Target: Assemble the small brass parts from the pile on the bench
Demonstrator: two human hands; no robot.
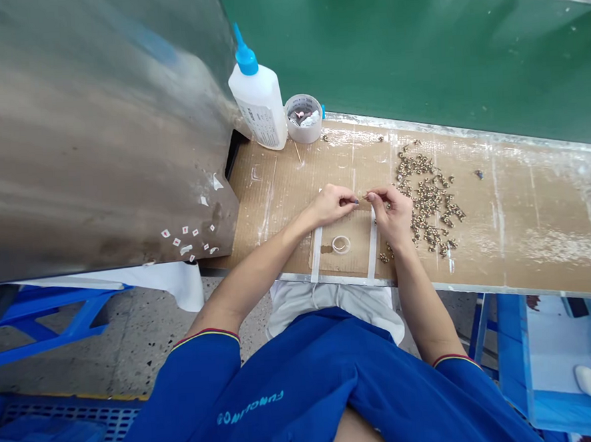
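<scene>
Two things are standing at the left end of the counter [501, 235]: a white squeeze bottle [259, 106] and a small round tub [303, 117]. Next, the left hand [330, 204] is pinching almost shut, holding something too small to see. The right hand [392, 214] is pinching a tiny thin stick [369, 195]. Further right, many little gold rings [427, 203] are lying in a heap.
</scene>
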